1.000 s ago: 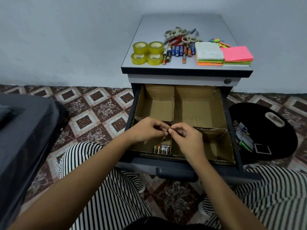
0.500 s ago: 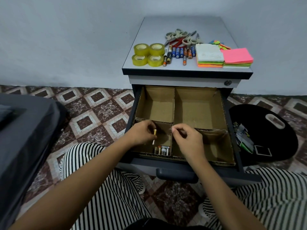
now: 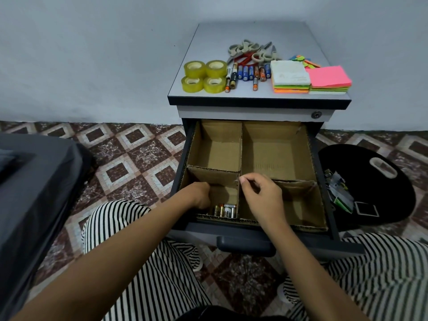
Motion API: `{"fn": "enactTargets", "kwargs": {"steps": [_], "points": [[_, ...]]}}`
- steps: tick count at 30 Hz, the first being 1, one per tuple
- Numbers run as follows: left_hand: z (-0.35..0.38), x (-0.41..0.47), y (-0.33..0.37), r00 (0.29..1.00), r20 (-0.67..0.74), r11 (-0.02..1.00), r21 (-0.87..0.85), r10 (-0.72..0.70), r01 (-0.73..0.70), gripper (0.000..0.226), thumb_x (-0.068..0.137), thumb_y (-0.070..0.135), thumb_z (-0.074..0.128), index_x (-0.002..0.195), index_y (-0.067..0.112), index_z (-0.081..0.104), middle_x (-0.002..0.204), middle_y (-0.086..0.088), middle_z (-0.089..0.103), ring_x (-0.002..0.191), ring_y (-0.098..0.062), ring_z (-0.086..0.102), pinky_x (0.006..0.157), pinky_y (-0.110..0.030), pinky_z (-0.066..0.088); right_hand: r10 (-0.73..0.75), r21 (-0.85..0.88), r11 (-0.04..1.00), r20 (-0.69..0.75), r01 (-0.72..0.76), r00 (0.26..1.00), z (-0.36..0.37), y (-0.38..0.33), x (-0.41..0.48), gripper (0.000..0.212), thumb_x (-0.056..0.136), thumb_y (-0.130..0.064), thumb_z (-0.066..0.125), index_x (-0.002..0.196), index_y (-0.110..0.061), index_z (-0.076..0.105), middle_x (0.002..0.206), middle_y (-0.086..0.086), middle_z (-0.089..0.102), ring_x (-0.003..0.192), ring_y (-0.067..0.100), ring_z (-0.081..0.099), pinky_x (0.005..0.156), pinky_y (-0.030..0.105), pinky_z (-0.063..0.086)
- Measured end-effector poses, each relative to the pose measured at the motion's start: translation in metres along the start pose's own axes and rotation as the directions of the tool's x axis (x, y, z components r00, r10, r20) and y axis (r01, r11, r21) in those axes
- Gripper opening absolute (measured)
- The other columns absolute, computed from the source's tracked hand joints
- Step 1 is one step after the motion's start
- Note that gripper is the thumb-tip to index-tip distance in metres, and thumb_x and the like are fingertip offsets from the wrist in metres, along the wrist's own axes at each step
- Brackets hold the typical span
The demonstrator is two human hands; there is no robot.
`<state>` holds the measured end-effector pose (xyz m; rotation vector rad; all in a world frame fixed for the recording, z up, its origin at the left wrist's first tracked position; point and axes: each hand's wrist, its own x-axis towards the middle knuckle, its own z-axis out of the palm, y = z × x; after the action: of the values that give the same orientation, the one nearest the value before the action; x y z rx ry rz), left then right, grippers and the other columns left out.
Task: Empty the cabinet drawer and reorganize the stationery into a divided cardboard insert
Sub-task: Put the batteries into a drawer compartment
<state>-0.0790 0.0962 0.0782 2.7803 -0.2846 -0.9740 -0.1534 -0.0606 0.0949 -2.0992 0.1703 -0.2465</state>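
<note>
The left hand [image 3: 199,195] is reaching lower than half a second ago, down into the insert's [image 3: 278,156] 7 o'clock compartment. Its wrist is bending and its fingers are hiding, so I cannot tell its grip. Batteries [image 3: 225,210] are lying at its 3 o'clock. The right hand [image 3: 261,195] is hovering over the middle divider with fingers curling on nothing visible.

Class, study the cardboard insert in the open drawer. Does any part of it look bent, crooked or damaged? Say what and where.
Yes. In the insert, the right cross divider, which walls off the near right compartment, sags and looks crumpled along its top edge, while the left cross divider runs straight.
</note>
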Motion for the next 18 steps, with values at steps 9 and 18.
{"fn": "enactTargets", "kwargs": {"steps": [9, 18], "points": [[0.002, 0.001, -0.004, 0.997, 0.06, 0.999, -0.027, 0.045, -0.044, 0.035, 0.086, 0.011, 0.059, 0.12, 0.005, 0.056, 0.118, -0.013, 0.061, 0.108, -0.026, 0.057, 0.091, -0.032, 0.046, -0.003, -0.014, 1.0, 0.013, 0.003, 1.0, 0.001, 0.001, 0.0, 0.012, 0.092, -0.02, 0.057, 0.094, -0.019, 0.069, 0.094, -0.007, 0.064, 0.085, -0.005, 0.052, 0.072, -0.005, 0.034], [-0.02, -0.024, 0.014, 0.962, -0.193, 0.98, 0.071, 0.194, -0.184, 0.029, 0.092, 0.029, 0.052, 0.119, 0.017, 0.058, 0.111, -0.005, 0.064, 0.098, -0.02, 0.062, 0.088, -0.037, 0.051, -0.05, -0.014, 0.999, 0.037, 0.05, 0.998, 0.0, -0.002, -0.005, 0.011, 0.091, -0.018, 0.058, 0.094, -0.026, 0.066, 0.094, -0.011, 0.062, 0.087, -0.01, 0.051, 0.073, -0.005, 0.034]]}}
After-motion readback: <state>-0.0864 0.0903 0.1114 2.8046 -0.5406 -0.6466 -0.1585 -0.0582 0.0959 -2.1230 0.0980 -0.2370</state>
